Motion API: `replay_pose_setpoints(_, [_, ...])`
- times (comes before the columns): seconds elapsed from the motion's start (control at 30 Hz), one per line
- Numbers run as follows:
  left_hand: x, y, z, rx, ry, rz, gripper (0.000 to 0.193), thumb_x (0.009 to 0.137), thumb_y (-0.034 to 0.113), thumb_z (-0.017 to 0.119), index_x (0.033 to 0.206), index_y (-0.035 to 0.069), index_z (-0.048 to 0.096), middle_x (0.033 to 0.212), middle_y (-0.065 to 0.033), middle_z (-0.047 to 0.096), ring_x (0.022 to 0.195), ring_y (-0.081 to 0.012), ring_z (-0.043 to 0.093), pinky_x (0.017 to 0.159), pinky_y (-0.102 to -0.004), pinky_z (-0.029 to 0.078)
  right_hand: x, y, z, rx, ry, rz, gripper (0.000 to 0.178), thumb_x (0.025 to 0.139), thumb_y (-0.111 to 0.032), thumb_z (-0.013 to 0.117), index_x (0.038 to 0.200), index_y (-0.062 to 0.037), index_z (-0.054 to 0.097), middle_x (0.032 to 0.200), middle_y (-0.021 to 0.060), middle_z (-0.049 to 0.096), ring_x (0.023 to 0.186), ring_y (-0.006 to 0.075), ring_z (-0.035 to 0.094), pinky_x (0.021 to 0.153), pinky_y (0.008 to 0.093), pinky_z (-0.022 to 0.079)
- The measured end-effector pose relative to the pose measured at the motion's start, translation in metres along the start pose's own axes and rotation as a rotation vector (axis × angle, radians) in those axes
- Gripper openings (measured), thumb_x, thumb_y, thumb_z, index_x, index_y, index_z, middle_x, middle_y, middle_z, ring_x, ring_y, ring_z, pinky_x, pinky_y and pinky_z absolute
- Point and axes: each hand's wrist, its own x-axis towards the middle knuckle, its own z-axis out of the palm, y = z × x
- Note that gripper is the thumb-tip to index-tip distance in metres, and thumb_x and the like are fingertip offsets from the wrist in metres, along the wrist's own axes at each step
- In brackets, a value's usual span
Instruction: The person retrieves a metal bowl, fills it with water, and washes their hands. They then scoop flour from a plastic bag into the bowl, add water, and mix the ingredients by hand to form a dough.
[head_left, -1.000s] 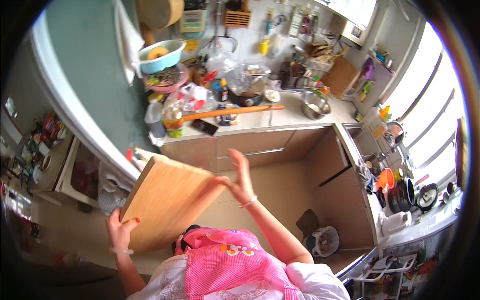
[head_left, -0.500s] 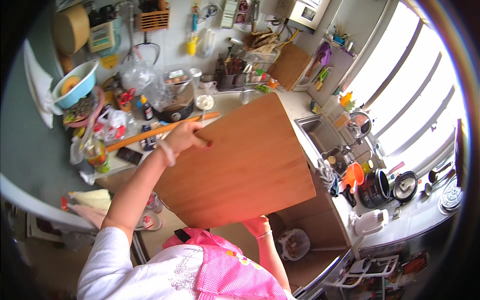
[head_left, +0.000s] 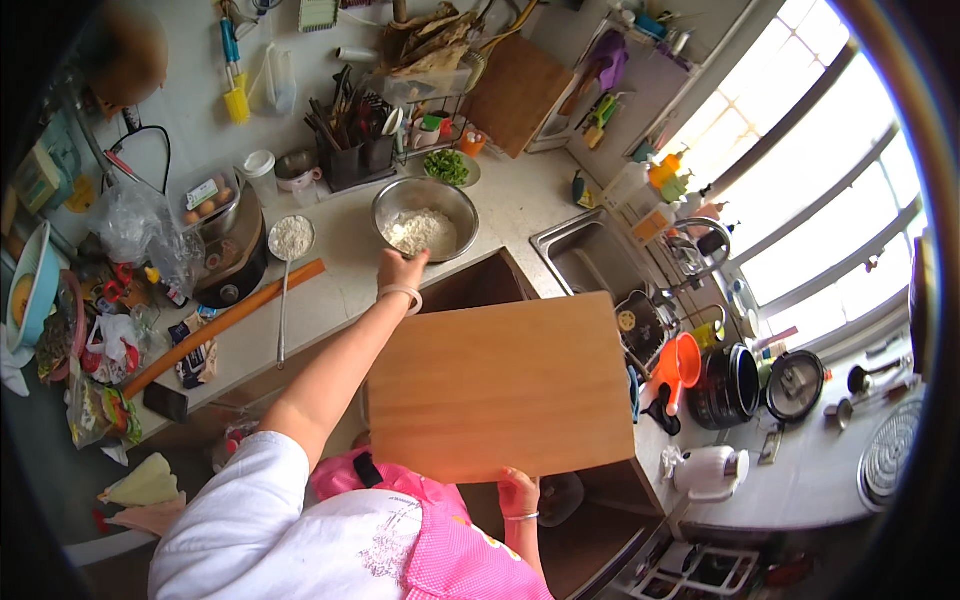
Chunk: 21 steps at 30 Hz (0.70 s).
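My right hand (head_left: 518, 493) grips the near edge of a wooden cutting board (head_left: 500, 385), held up in front of my apron. My left hand (head_left: 403, 270) reaches over the counter and pinches the near rim of a metal bowl (head_left: 462, 205). White flour with lumps (head_left: 420, 232) lies in this bowl; some fingertips are hidden at the rim. Left of the bowl, a long-handled ladle (head_left: 284, 300) filled with white flour (head_left: 291, 237) rests on the counter. Behind the bowl stands a plate of chopped greens (head_left: 446, 168).
A long wooden rolling pin (head_left: 225, 325) lies along the counter's front left edge. The sink (head_left: 580, 255) is at the right, with an orange scoop (head_left: 678, 370) and a black pot (head_left: 724, 385) nearer. A utensil holder (head_left: 355, 160) stands at the back wall.
My left hand has let go of the cutting board and moved forward to the metal bowl. The board, now in my right hand alone, has turned and shifted slightly right and down.
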Motion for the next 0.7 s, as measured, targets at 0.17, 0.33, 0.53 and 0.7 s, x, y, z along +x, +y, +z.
replay_pose_setpoints(0.17, [0.068,-0.03,0.058,-0.68,0.037,-0.689,0.06,0.07,0.038,0.077,0.11,0.0,0.052,0.104,-0.0185,0.059,0.081,-0.0285,0.06,0.071,-0.0419,0.052,0.078,-0.062,-0.04,0.022,0.062,0.015,0.048,0.07,0.009,0.062,0.115,-0.0063,0.053,0.084,0.0067,0.063,0.074,0.0184,0.062,0.068,0.0293,0.05])
replay_pose_setpoints(0.33, [0.12,-0.074,0.071,-0.951,-0.087,-0.659,0.017,0.084,0.015,0.058,0.092,0.001,0.051,0.087,-0.0141,0.057,0.062,-0.0254,0.056,0.05,-0.0354,0.051,0.162,-0.115,-0.009,-0.12,0.014,0.054,0.035,0.072,0.003,0.063,0.104,-0.0091,0.057,0.08,0.004,0.062,0.074,0.0149,0.06,0.061,0.0255,0.047])
replay_pose_setpoints(0.53, [0.128,-0.072,0.041,-0.807,0.025,-0.679,0.013,0.079,0.005,0.055,0.088,-0.002,0.047,0.074,-0.0159,0.055,0.058,-0.0226,0.053,0.043,-0.0315,0.046,0.227,-0.13,0.009,-0.095,-0.059,0.148,0.041,0.071,0.004,0.062,0.109,-0.0103,0.053,0.081,0.0017,0.061,0.071,0.0142,0.059,0.057,0.0249,0.047])
replay_pose_setpoints(0.7, [0.109,-0.028,-0.022,-0.983,0.026,-0.557,0.02,0.074,0.0,0.058,0.066,0.008,0.041,0.06,-0.0036,0.04,0.048,-0.0144,0.033,0.042,-0.0267,0.03,0.281,-0.105,0.026,-0.025,-0.212,0.239,0.042,0.071,0.003,0.064,0.11,-0.0097,0.053,0.082,0.001,0.059,0.075,0.0136,0.059,0.066,0.0244,0.047])
